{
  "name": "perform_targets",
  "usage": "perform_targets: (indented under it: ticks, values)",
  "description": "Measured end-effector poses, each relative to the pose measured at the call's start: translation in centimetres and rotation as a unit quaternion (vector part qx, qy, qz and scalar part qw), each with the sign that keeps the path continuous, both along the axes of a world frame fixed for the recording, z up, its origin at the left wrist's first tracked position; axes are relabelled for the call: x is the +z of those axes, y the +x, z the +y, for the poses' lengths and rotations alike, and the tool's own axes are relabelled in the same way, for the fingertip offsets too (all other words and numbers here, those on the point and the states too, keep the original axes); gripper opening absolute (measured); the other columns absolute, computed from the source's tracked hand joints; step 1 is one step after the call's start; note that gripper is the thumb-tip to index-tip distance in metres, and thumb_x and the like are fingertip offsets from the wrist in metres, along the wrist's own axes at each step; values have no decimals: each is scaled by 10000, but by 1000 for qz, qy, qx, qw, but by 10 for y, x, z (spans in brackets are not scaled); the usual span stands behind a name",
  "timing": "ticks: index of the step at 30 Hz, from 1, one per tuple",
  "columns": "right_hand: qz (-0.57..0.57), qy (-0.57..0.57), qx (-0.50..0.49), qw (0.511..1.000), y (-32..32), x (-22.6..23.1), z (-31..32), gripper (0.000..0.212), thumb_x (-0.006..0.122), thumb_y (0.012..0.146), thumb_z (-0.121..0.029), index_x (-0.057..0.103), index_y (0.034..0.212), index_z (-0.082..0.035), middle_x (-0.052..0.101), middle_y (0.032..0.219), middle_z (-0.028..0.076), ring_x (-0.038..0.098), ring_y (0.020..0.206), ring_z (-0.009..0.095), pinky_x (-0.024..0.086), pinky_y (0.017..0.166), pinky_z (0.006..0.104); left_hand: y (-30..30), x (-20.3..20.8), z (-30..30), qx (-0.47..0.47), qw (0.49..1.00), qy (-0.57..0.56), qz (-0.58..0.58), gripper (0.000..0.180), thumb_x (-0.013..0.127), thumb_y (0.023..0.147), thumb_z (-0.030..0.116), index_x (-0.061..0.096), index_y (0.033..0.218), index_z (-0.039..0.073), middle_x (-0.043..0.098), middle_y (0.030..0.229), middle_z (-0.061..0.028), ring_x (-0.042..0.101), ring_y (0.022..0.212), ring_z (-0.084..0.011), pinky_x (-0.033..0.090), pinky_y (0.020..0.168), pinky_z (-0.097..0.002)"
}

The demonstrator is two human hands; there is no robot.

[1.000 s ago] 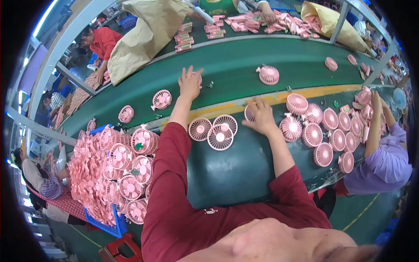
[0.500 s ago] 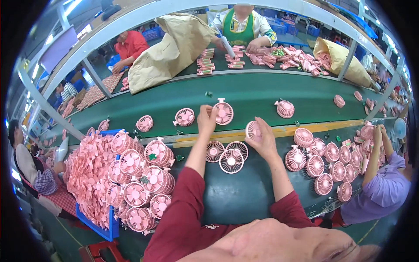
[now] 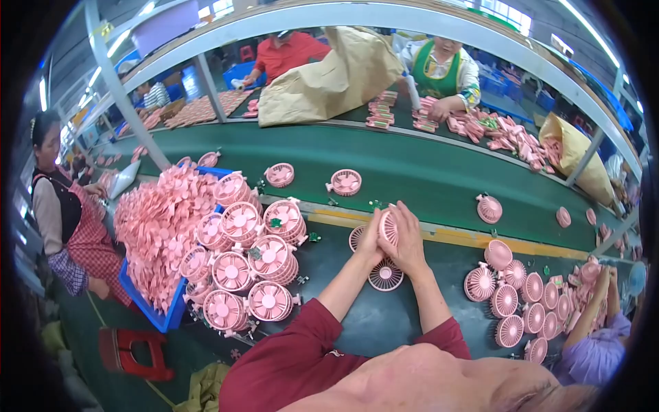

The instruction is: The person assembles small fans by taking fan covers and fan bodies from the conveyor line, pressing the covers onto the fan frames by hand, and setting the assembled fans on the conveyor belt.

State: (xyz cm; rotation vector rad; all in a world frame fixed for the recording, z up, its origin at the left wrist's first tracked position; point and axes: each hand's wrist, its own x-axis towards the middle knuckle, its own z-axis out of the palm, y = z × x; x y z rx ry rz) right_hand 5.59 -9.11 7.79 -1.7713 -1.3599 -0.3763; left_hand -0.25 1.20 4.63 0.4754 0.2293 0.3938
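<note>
My left hand (image 3: pixel 371 242) and my right hand (image 3: pixel 410 242) are pressed together around a pink fan head (image 3: pixel 389 226), which stands on edge between the palms at the belt's near rim. My fingers wrap it from both sides and hide much of it. Beneath my hands lies a loose pink fan grille (image 3: pixel 386 277) on the dark tabletop. Another grille (image 3: pixel 356 237) shows partly behind my left wrist. A small green circuit board (image 3: pixel 375 204) sits just beyond my left fingertips, apparently joined to the fan head.
Stacked fan housings (image 3: pixel 270 257) and a blue crate (image 3: pixel 169 318) heaped with pink blades stand at left. Finished-looking fan heads (image 3: pixel 504 301) cluster at right. A green conveyor belt (image 3: pixel 412 185) carries several housings. Co-workers sit across and on both sides.
My left hand has brought a bladed housing back from the belt, and my right hand has brought a grille to it; both hands now meet around them. The view has swung left.
</note>
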Motion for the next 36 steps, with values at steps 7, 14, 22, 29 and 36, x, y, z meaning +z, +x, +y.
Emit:
perform_targets:
  ticks: [7, 14, 22, 29, 36]
  values:
    - [419, 123, 143, 888, -12, -26, 17, 532, 351, 1028, -397, 315, 1418, -37, 464, 1330, 137, 486, 1199, 242, 376, 1023, 348, -3, 10, -31, 301, 847, 438, 18, 303, 448, 1014, 160, 418, 1286, 30, 519, 1203, -102, 534, 1096, -173, 428, 932, -292]
    - [511, 150, 152, 833, -15, -10, 22, 555, 321, 1028, -443, 365, 1391, -27, 488, 1314, 126, 501, 1190, 218, 402, 1010, 341, 3, 6, -24, 373, 739, 558, 61, 375, 474, 976, 190, 437, 1301, 6, 502, 1220, -180, 501, 1148, -300, 377, 995, -381]
    - [193, 61, -158, 966, 130, -24, 2, 551, 647, 898, -302, 471, 1337, -20, 526, 1294, 230, 520, 1193, 336, 403, 1009, 414, 54, 9, 47, 367, 610, 690, 131, 398, 629, 827, 177, 512, 1175, 22, 554, 1180, -201, 487, 1115, -392, 365, 980, -462]
    - [44, -140, 55, 988, 18, -6, 30, 680, 797, 689, -223, 524, 1295, -77, 428, 1401, 246, 394, 1300, 427, 343, 1082, 478, 59, 0, 137, 328, 493, 696, 407, 473, 653, 779, 156, 537, 1231, 73, 555, 1233, -159, 485, 1187, -355, 446, 961, -480]
    - [-31, -193, 122, 973, -24, -27, 38, 660, 849, 552, -122, 609, 1165, -69, 497, 1290, 164, 472, 1191, 375, 393, 1022, 451, 90, -3, 122, 118, 410, 824, 372, 358, 638, 790, 207, 654, 1139, 283, 572, 1167, -53, 475, 1174, -276, 319, 995, -569]
